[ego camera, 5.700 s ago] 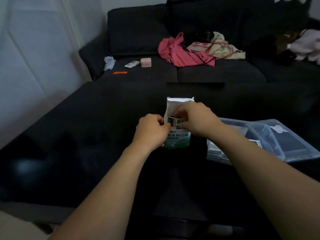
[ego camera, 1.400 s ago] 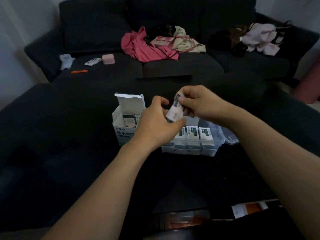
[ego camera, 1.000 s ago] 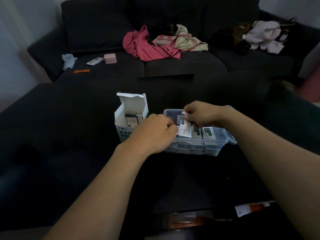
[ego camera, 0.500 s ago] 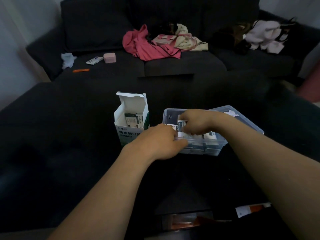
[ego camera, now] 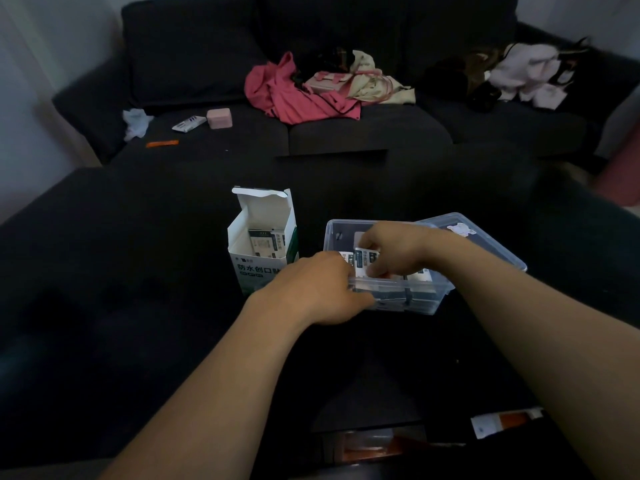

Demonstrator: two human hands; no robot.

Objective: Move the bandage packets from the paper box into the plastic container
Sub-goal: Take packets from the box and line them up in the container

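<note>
With our right hand pinching a white bandage packet inside the clear plastic container and our left hand curled against its wall, careless release could topple the packed row.

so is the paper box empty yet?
Not empty. The paper box stands upright with its top flap open, and at least one bandage packet shows inside it. How many remain, cannot tell.

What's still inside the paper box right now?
The open paper box still shows bandage packets standing inside. Its walls hide how many lie lower down.
</note>
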